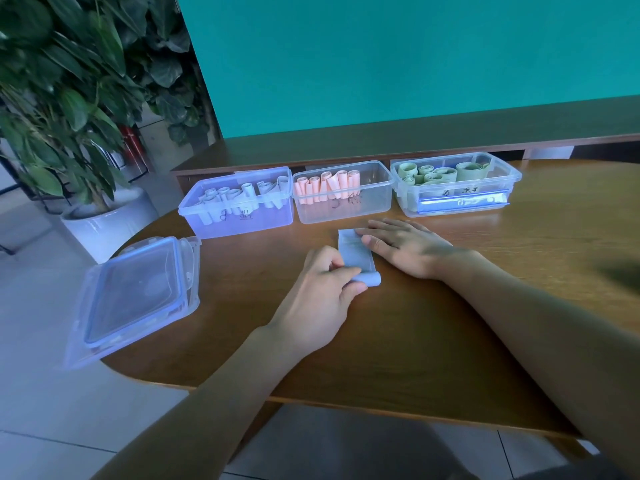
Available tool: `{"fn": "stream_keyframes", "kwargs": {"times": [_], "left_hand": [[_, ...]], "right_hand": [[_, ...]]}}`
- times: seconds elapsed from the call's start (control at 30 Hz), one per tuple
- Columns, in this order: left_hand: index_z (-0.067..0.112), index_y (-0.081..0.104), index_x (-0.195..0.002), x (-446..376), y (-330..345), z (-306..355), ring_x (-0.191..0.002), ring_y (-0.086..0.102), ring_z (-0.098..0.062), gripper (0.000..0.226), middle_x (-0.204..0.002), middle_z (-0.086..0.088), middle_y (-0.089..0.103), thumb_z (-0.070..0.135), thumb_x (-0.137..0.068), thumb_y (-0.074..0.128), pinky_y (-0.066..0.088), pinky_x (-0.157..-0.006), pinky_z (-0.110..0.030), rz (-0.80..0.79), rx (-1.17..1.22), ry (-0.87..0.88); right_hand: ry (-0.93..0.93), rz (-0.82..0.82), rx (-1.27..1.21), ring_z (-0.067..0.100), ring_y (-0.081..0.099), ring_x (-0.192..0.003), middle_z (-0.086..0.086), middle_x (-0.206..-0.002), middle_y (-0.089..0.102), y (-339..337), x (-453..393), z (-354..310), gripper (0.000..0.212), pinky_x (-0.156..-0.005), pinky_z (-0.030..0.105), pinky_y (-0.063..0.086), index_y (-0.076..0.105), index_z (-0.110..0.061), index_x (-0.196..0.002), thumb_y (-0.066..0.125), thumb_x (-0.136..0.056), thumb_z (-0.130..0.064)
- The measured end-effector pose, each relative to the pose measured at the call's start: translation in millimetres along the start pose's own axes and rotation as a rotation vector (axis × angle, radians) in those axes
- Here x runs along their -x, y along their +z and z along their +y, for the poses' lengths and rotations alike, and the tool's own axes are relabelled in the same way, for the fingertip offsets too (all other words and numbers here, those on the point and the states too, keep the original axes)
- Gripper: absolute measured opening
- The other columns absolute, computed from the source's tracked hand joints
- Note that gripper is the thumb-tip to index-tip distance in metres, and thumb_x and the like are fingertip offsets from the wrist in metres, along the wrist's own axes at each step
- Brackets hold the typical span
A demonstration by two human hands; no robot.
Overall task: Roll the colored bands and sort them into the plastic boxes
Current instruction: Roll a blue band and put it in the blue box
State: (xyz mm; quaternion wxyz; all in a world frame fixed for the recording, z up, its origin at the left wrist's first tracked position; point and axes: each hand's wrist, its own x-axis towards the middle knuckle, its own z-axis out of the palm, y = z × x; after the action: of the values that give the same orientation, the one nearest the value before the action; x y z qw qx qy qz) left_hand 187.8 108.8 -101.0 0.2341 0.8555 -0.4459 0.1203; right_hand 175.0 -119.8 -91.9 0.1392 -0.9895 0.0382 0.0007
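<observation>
Rolling goes best kept tight: left hand [320, 289] pinches the blue band [356, 254] at its rolled end, right hand [403, 242] flat, probably pinning the far end.

Handwritten marks on the three boxes [343, 202], seemingly illegible.

Bare table [433, 323] lies open near the person; three boxes [343, 192] wall its far edge, lids [138, 296] crowding the left.
</observation>
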Motion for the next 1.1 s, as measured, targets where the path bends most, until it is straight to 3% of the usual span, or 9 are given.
{"fn": "stream_keyframes", "kwargs": {"times": [0.1, 0.2, 0.3, 0.4, 0.6, 0.7, 0.87, 0.97, 1.1], "left_hand": [[0.018, 0.064, -0.134, -5.5, -0.5, -1.8, -0.107, 0.044, -0.005, 0.036, -0.115, 0.005, 0.049, 0.031, -0.103, 0.052, 0.035, -0.096, -0.016, -0.036, 0.010, -0.031], [0.022, 0.062, -0.135, -9.7, -0.1, -4.1, -0.107, 0.053, -0.013, 0.035, -0.112, 0.001, 0.058, 0.028, -0.101, 0.058, 0.042, -0.096, -0.025, -0.001, 0.040, -0.027], [0.022, 0.065, -0.111, -10.6, 1.9, -7.1, -0.093, 0.054, -0.017, 0.014, -0.098, 0.000, 0.061, 0.027, -0.101, 0.058, 0.048, -0.083, -0.037, 0.063, 0.039, -0.016], [0.021, 0.065, -0.100, -11.3, 3.6, -7.9, -0.087, 0.050, -0.015, 0.013, -0.091, 0.002, 0.056, 0.025, -0.103, 0.052, 0.046, -0.077, -0.038, 0.055, 0.028, -0.015], [0.020, 0.070, -0.117, -12.5, 6.0, -11.3, -0.110, 0.046, -0.007, 0.025, -0.113, 0.006, 0.059, 0.034, -0.098, 0.061, 0.038, -0.094, -0.019, 0.068, 0.033, -0.021], [0.016, 0.071, -0.121, -14.6, 6.7, -11.6, -0.110, 0.044, -0.003, 0.030, -0.115, 0.006, 0.052, 0.032, -0.098, 0.062, 0.027, -0.095, -0.008, 0.083, 0.041, -0.039], [0.015, 0.068, -0.128, -21.5, 8.7, -11.0, -0.107, 0.047, -0.006, 0.032, -0.115, 0.004, 0.051, 0.030, -0.102, 0.056, 0.037, -0.098, -0.016, 0.064, 0.022, -0.054], [0.016, 0.067, -0.130, -25.3, 8.5, -11.2, -0.107, 0.053, -0.013, 0.032, -0.116, 0.000, 0.055, 0.027, -0.102, 0.056, 0.038, -0.096, -0.020, 0.038, 0.026, -0.076], [0.020, 0.065, -0.120, -27.7, 7.8, -10.7, -0.097, 0.056, -0.017, 0.021, -0.108, -0.003, 0.060, 0.023, -0.100, 0.059, 0.045, -0.087, -0.028, 0.071, 0.062, -0.075]], "right_hand": [[-0.004, -0.002, -0.005, 0.004, 0.002, -0.154, -0.018, -0.167, 0.012, 0.7, -0.8, 0.9, 0.058, -0.123, 0.035, -0.004, 0.023, -0.051, -0.155, 0.009, -0.101, -0.067], [-0.003, 0.001, -0.014, 0.004, 0.002, -0.154, -0.018, -0.167, 0.012, 2.0, -1.8, 2.6, 0.060, -0.123, 0.035, -0.004, 0.024, -0.049, -0.155, 0.008, -0.101, -0.068], [-0.010, 0.012, -0.016, 0.003, 0.004, -0.153, -0.020, -0.166, 0.014, 3.2, -4.5, 4.4, 0.060, -0.123, 0.036, -0.002, 0.026, -0.049, -0.155, 0.009, -0.100, -0.068], [-0.022, 0.027, -0.065, 0.002, 0.009, -0.152, -0.023, -0.163, 0.022, 2.2, -7.9, 7.1, 0.059, -0.123, 0.036, 0.002, 0.033, -0.046, -0.153, 0.013, -0.102, -0.066], [-0.042, 0.116, -0.238, 0.004, 0.026, -0.148, -0.022, -0.154, 0.041, 5.9, -17.4, 15.9, 0.056, -0.124, 0.039, 0.018, 0.050, -0.041, -0.145, 0.026, -0.101, -0.066], [-0.055, 0.156, -0.317, 0.002, 0.029, -0.145, -0.021, -0.152, 0.045, 7.5, -20.1, 18.7, 0.051, -0.124, 0.038, 0.021, 0.054, -0.036, -0.143, 0.032, -0.103, -0.059], [-0.060, 0.179, -0.381, 0.006, 0.031, -0.145, -0.013, -0.153, 0.045, 6.9, -23.7, 16.6, 0.047, -0.123, 0.040, 0.023, 0.055, -0.037, -0.142, 0.034, -0.104, -0.056], [-0.091, 0.199, -0.418, 0.008, 0.038, -0.138, -0.009, -0.149, 0.049, 2.9, -19.8, 9.8, 0.043, -0.116, 0.028, 0.027, 0.058, -0.030, -0.140, 0.037, -0.107, -0.047], [-0.116, 0.270, -0.460, 0.002, 0.055, -0.113, -0.008, -0.126, 0.067, 2.5, -22.4, 3.6, 0.032, -0.088, 0.007, 0.035, 0.069, -0.020, -0.127, 0.053, -0.104, -0.035]]}}
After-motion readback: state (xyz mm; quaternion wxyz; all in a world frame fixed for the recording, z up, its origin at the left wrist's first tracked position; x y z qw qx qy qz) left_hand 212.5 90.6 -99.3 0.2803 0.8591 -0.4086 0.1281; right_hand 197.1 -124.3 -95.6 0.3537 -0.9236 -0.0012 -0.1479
